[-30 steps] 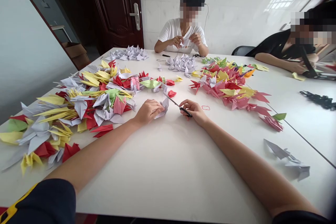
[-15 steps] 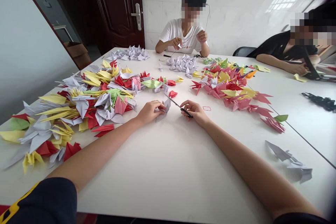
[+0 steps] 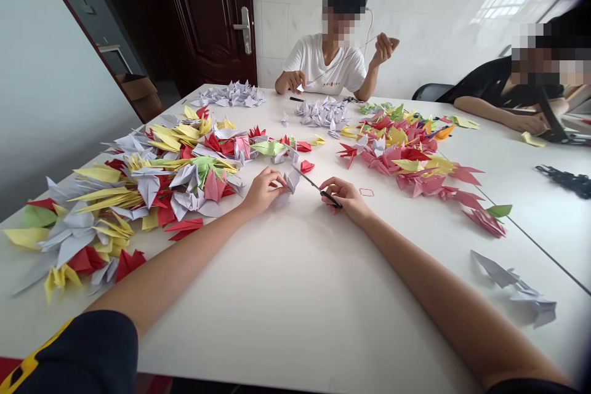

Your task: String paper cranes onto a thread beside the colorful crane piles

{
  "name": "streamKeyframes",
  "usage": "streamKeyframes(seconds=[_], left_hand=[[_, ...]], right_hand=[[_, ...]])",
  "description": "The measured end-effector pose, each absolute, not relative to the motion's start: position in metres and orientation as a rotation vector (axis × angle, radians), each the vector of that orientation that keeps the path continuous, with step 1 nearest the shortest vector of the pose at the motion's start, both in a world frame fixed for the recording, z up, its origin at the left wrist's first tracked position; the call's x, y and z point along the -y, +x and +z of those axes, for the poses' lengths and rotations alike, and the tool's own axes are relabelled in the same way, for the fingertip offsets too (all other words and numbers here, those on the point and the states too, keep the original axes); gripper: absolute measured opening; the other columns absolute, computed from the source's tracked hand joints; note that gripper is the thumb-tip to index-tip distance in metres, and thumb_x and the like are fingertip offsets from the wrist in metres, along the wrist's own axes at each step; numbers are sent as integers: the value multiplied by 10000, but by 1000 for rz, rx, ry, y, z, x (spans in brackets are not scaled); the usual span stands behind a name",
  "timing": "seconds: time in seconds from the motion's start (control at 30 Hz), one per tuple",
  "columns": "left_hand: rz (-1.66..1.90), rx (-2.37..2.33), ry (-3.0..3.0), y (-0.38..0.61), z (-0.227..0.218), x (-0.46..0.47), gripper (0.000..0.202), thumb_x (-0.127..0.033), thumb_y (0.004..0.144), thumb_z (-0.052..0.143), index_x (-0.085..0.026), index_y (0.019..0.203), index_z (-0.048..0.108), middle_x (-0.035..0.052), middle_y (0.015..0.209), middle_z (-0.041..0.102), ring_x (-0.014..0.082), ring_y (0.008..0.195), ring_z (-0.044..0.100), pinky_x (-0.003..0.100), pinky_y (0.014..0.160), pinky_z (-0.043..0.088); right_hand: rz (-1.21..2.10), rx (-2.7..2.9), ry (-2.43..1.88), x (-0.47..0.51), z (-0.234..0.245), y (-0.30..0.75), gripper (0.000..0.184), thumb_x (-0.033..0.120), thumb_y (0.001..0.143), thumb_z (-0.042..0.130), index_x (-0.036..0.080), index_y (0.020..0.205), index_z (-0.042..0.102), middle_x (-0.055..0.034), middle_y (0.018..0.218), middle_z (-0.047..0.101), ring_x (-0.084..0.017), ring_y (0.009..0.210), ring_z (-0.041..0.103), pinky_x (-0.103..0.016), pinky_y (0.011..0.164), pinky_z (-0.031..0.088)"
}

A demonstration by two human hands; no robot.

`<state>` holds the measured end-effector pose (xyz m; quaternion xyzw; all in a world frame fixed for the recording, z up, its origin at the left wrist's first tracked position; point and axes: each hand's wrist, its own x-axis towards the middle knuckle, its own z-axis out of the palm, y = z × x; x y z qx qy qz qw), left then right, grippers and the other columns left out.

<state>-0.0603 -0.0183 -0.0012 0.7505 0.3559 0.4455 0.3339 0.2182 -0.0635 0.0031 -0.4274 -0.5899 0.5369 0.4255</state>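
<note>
Over the middle of the white table, my left hand [image 3: 266,192] pinches a white folded paper crane [image 3: 292,181] between thumb and fingertips. My right hand [image 3: 346,195] is closed around the black handles of a pair of scissors [image 3: 316,186]. The scissors' blades point up and left, close to the crane; I cannot tell whether they touch it. Just beyond the blades lies a small red paper piece [image 3: 307,166]. A heap of red, yellow, green and white paper cranes [image 3: 157,166] spreads out left of my left hand.
Right of centre lies a pile of pink, red and yellow cranes [image 3: 406,154]. White cranes [image 3: 323,112] sit near a co-worker [image 3: 325,64] across the table, who holds a thread. Another person [image 3: 494,86] sits at the right. Loose white cranes [image 3: 517,286] rest near my right forearm.
The white crane in my left hand has turned and sits slightly higher. The scissors stay close by. Across the table, the co-worker's raised hand has moved up and outward, stretching the thread.
</note>
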Motion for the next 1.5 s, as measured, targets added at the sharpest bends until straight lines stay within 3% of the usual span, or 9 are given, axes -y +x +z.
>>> streamKeyframes(seconds=[0.13,0.3,0.47,0.57,0.9,1.3,1.5], left_hand=[[1164,-869,1898,-60,-5,16,235,-385,844,713,-187,799,595,129,1181,605,292,1179,613,408,918,581],[1185,-920,1948,-59,-5,16,198,-324,856,650,-185,776,535,146,1275,604,269,1115,644,391,923,573],[1134,-1033,1952,-60,-1,19,184,-342,847,663,-185,829,569,80,1001,670,215,863,659,326,786,553],[1140,-1060,1943,-60,-1,20,185,-352,856,670,-192,881,581,48,902,665,207,821,644,300,738,520],[1167,-1039,1884,-61,0,20,336,-373,833,694,-174,1104,712,54,960,693,208,843,657,303,777,523],[1225,-1131,1868,-62,3,20,268,-323,818,681,-176,1034,739,51,921,702,200,811,650,276,715,529],[1211,-1128,1907,-61,2,21,241,-325,825,668,-190,1008,746,58,982,721,209,833,653,279,699,517]], right_hand=[[1361,1463,-1050,64,4,219,412,395,723,826,173,1018,644,18,714,580,-78,551,498,-200,456,440],[1376,1438,-1021,65,7,218,411,414,715,832,175,996,650,25,676,552,-84,548,482,-204,440,420],[1375,1443,-1028,65,8,217,390,391,711,818,173,989,652,22,683,569,-79,531,483,-208,442,424],[1376,1447,-1034,65,7,217,383,370,705,810,169,989,650,19,691,591,-74,511,489,-209,440,426],[1362,1473,-1041,65,6,218,395,372,701,822,159,990,659,17,690,600,-78,518,503,-208,440,438],[1361,1493,-1036,64,5,219,370,371,710,820,158,975,674,11,694,609,-71,501,516,-195,441,420],[1352,1493,-1091,66,8,216,440,425,668,844,152,974,685,-18,716,618,-131,607,617,-196,425,432]])
